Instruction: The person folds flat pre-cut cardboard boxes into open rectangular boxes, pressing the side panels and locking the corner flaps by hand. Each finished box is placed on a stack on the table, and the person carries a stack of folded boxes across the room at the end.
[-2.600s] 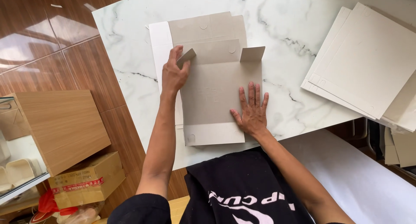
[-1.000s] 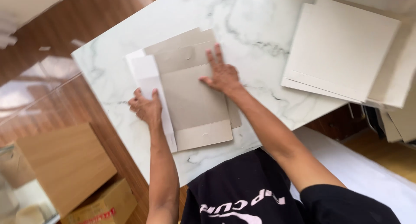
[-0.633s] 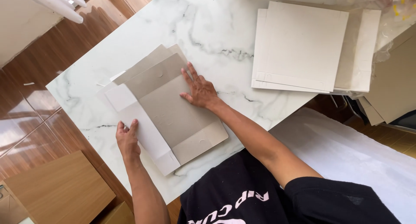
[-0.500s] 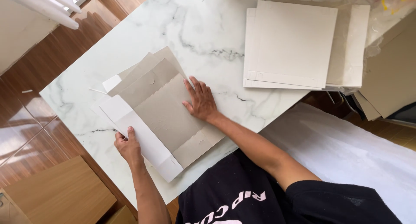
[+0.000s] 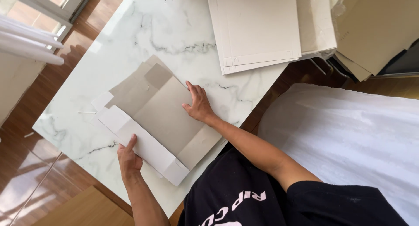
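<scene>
A flat grey-brown cardboard box blank (image 5: 163, 114) with white flaps lies on the white marble table (image 5: 144, 38). My left hand (image 5: 128, 157) rests at the blank's near-left edge, fingertips on the long white side flap. On the blank's right edge lies my right hand (image 5: 198, 106), pressing flat with its fingers spread. Neither hand grips anything.
A stack of flat pale cardboard sheets (image 5: 257, 27) lies at the table's far right, with more brown sheets (image 5: 379, 29) beyond. A white cloth surface (image 5: 349, 134) is to my right. Wooden floor (image 5: 26, 165) lies left of the table, with a white window frame (image 5: 30, 29).
My left hand has slid from the blank's top flap down to its near-left white flap. My right hand stays pressed on the blank. The camera has swung right, so the blank appears rotated.
</scene>
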